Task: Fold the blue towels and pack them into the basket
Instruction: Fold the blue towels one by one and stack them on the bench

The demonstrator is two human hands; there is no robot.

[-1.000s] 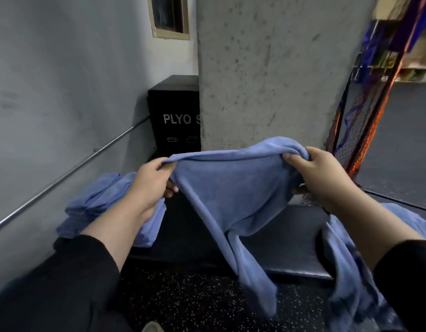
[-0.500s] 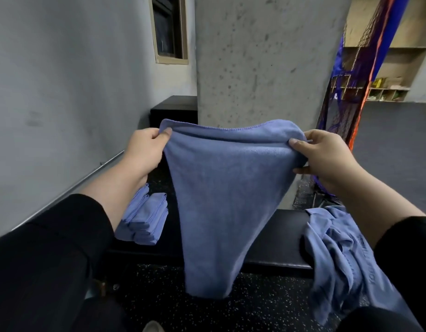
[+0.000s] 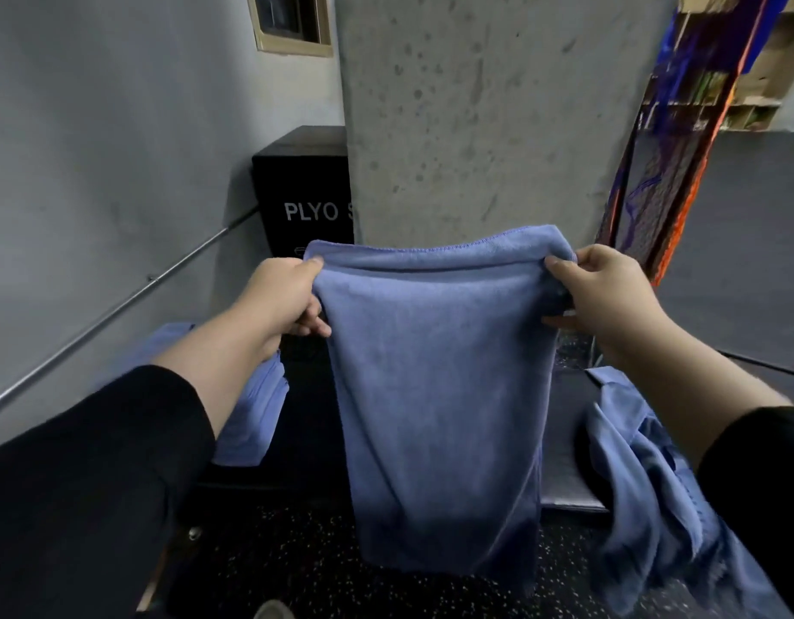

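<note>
Head view: a blue towel (image 3: 435, 395) hangs in mid-air over the dark bench (image 3: 565, 462), its top corners pinched by the left hand (image 3: 281, 301) and right hand (image 3: 605, 292), likely to square it for folding. Folded towels (image 3: 252, 422) lie left, loose towels (image 3: 641, 475) right.

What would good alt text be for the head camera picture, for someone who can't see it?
Two hands, left hand and right hand, hold a blue towel up by its top corners so it hangs over a dark bench. Folded towels sit on the bench at left, and a loose heap of towels at right.
</note>
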